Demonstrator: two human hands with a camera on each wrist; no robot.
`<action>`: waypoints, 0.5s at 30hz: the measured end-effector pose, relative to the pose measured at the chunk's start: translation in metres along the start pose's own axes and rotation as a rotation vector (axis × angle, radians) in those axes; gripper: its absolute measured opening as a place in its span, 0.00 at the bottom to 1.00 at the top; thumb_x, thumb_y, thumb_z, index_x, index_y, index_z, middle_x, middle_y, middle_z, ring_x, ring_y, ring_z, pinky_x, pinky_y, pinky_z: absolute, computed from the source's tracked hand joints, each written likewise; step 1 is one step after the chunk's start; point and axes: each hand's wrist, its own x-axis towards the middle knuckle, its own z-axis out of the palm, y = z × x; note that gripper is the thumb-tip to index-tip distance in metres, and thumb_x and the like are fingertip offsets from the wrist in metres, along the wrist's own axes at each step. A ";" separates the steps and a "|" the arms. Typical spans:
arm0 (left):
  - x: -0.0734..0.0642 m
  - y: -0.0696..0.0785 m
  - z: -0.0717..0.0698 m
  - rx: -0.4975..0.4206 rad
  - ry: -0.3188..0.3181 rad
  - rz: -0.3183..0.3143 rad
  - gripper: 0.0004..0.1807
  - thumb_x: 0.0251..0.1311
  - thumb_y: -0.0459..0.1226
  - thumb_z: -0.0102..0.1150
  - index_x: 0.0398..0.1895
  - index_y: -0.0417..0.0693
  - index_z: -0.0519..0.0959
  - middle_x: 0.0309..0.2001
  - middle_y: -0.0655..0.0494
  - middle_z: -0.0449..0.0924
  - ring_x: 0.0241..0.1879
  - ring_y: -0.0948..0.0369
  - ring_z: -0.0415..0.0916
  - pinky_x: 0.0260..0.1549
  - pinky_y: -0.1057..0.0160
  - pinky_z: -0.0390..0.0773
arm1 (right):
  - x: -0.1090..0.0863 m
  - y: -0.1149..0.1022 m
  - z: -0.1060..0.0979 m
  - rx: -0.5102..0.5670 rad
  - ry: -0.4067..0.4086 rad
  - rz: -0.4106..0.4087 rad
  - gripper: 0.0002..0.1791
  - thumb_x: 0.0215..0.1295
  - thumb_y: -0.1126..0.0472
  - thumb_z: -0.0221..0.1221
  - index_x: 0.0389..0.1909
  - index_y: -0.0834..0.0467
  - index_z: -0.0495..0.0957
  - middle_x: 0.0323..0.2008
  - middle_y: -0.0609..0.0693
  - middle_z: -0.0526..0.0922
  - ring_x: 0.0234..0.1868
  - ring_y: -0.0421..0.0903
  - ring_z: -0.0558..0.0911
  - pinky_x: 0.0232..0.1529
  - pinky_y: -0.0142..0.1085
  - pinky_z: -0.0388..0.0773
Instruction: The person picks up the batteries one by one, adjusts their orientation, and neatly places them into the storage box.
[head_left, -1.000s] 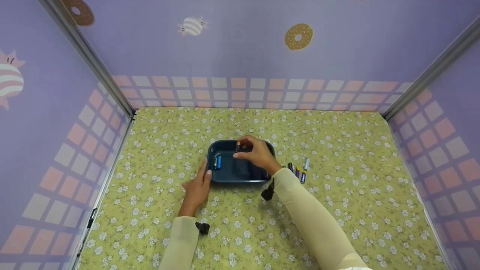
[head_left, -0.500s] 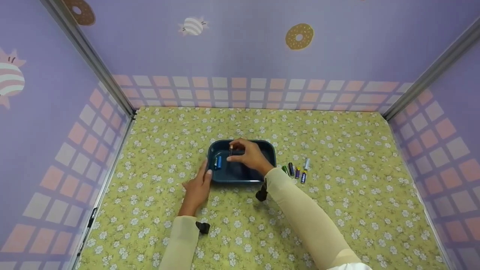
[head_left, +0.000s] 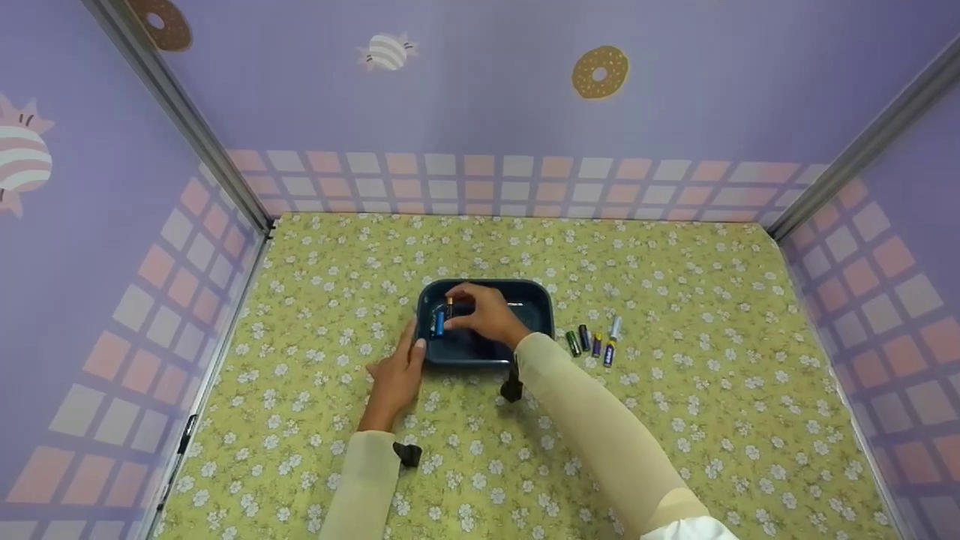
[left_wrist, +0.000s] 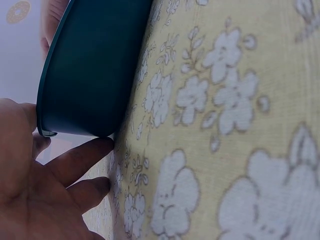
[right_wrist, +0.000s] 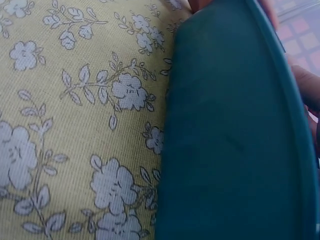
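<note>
A dark teal rectangular tray [head_left: 480, 363] stands on the flowered cloth. Between thumb and fingertips, my right hand [head_left: 486, 311] pinches a dark battery [head_left: 450, 308] with a copper-coloured end, held upright over the tray's left part. Just beside it inside the tray is a blue battery [head_left: 439, 324]. My left hand [head_left: 397, 375] rests along the tray's left side, fingers extended; in the left wrist view its fingertips [left_wrist: 102, 146] meet the outer wall [left_wrist: 95, 65] near the cloth. The right wrist view mostly shows the tray's outside [right_wrist: 225, 125], which hides the held battery.
Right of the tray, several batteries lie loose on the cloth: a green one [head_left: 574, 343], a dark one [head_left: 584, 337], a purple one [head_left: 597, 345], a blue-and-yellow one [head_left: 609, 354] and a pale one [head_left: 616, 327]. Purple walls [head_left: 487, 90] enclose the table.
My right hand has moved left and slightly nearer, carrying the battery from mid-tray to beside the blue one. The loose green battery has come into full view. My left hand has stayed put.
</note>
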 end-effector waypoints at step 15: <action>0.000 -0.002 0.001 -0.003 0.015 0.015 0.36 0.78 0.65 0.28 0.84 0.70 0.44 0.73 0.44 0.69 0.70 0.34 0.67 0.69 0.22 0.24 | 0.009 0.008 0.012 -0.089 -0.023 0.055 0.28 0.57 0.52 0.76 0.58 0.53 0.82 0.54 0.49 0.85 0.57 0.46 0.83 0.61 0.44 0.79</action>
